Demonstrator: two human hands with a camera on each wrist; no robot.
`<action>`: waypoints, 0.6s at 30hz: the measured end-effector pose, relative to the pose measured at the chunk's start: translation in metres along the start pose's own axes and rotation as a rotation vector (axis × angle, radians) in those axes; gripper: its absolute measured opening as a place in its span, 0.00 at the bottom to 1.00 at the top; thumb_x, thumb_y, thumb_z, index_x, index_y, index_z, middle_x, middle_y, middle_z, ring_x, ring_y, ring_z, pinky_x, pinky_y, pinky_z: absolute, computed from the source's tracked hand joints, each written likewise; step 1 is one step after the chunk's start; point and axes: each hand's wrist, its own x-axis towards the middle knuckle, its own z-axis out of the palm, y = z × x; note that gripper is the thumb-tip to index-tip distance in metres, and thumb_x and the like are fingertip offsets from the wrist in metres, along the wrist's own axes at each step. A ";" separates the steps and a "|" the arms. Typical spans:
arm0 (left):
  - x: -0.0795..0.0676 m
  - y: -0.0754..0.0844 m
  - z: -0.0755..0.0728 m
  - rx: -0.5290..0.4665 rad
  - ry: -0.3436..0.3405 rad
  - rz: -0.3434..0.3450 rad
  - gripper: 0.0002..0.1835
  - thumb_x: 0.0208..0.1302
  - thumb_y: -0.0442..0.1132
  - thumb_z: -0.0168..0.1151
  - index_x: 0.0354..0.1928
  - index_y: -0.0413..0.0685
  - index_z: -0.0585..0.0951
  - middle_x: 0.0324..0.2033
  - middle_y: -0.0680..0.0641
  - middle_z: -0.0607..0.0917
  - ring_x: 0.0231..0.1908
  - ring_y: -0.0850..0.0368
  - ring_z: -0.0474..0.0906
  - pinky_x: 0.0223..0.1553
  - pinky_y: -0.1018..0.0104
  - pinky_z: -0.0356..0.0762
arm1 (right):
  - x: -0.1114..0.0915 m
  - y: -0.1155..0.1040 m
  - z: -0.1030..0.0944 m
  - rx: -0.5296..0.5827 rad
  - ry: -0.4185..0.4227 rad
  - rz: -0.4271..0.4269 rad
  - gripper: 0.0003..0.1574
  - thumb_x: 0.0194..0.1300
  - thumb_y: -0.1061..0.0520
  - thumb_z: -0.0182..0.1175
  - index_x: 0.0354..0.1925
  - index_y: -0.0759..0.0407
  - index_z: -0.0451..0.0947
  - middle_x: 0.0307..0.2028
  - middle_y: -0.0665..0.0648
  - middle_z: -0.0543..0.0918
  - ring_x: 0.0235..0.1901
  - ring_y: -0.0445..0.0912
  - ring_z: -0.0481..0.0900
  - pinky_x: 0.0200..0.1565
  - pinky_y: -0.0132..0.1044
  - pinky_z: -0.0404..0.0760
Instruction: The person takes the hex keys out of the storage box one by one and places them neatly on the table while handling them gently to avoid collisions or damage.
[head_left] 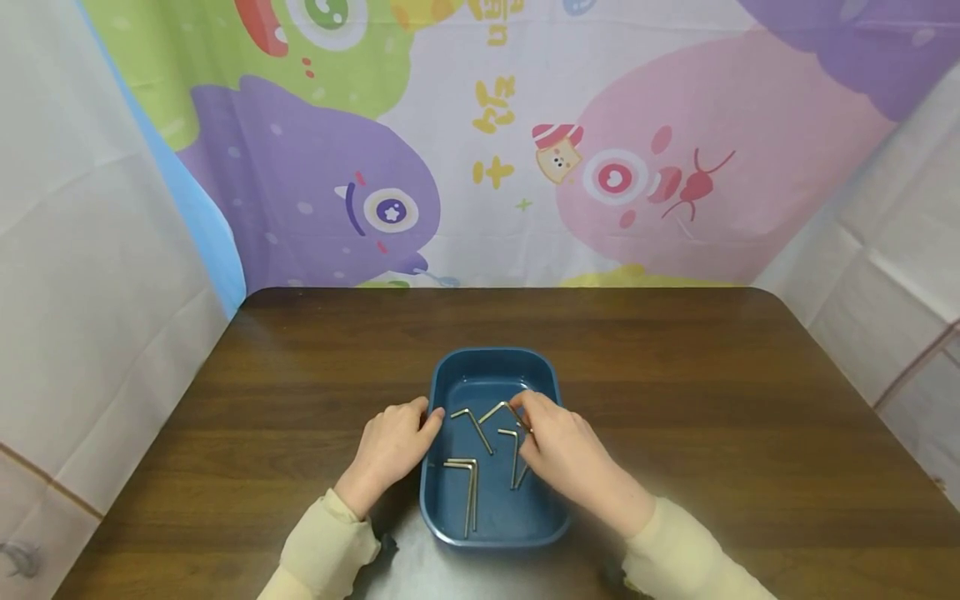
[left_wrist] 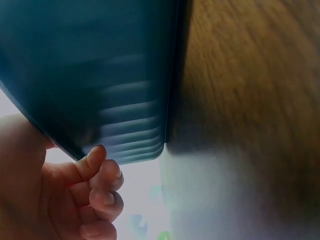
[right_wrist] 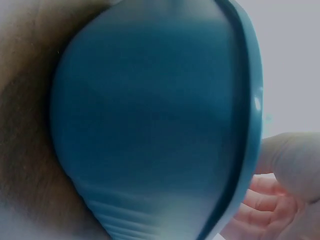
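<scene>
**Right hand (head_left: 566,446) pinches an L-shaped key (head_left: 504,404) inside the blue tray (head_left: 491,537)**

We see the tray on a dark wooden table (head_left: 300,400), a patterned cloth (head_left: 480,242) hanging beyond the far edge and white drapes (head_left: 97,208) at the left and right. Around the pinched key lie the others: a left key (head_left: 480,432) just beside it, a middle key (head_left: 515,458) on its near side, and a nested pair (head_left: 471,496) at the near left. We find a slanted key (head_left: 523,476) partly covered by the right hand, which also blocks our view of the tray's right wall.

The pinched key is in the far right part of the tray, its bend pointing far and its two arms running toward near left and near right; we cannot tell which is the long one. The left key's long arm slants toward near right, while the middle key and nested pair point theirs nearly straight to the near side. The tray's long axis runs near to far.

The right thumb and fingers clamp the key; the left hand (head_left: 390,442) grips the tray's left rim, thumb over it, fingers outside.
</scene>
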 end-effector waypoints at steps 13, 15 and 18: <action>0.001 0.000 0.001 0.009 -0.015 -0.001 0.18 0.65 0.47 0.49 0.17 0.50 0.66 0.11 0.51 0.65 0.13 0.58 0.64 0.15 0.66 0.57 | -0.004 0.013 -0.008 0.038 0.146 0.126 0.14 0.41 0.67 0.54 0.30 0.56 0.68 0.24 0.47 0.68 0.19 0.38 0.64 0.22 0.31 0.65; 0.001 -0.001 0.001 0.013 -0.015 -0.001 0.18 0.65 0.47 0.49 0.18 0.50 0.66 0.11 0.51 0.65 0.13 0.58 0.64 0.15 0.66 0.57 | -0.005 0.015 -0.010 0.041 0.146 0.144 0.13 0.42 0.67 0.54 0.30 0.56 0.67 0.23 0.47 0.68 0.18 0.38 0.64 0.21 0.32 0.64; 0.002 -0.001 0.001 0.015 -0.017 -0.004 0.18 0.65 0.47 0.49 0.18 0.50 0.66 0.11 0.51 0.65 0.13 0.57 0.64 0.16 0.65 0.58 | -0.006 0.019 -0.012 0.050 0.142 0.179 0.11 0.45 0.67 0.55 0.30 0.56 0.67 0.22 0.48 0.68 0.18 0.39 0.64 0.22 0.33 0.65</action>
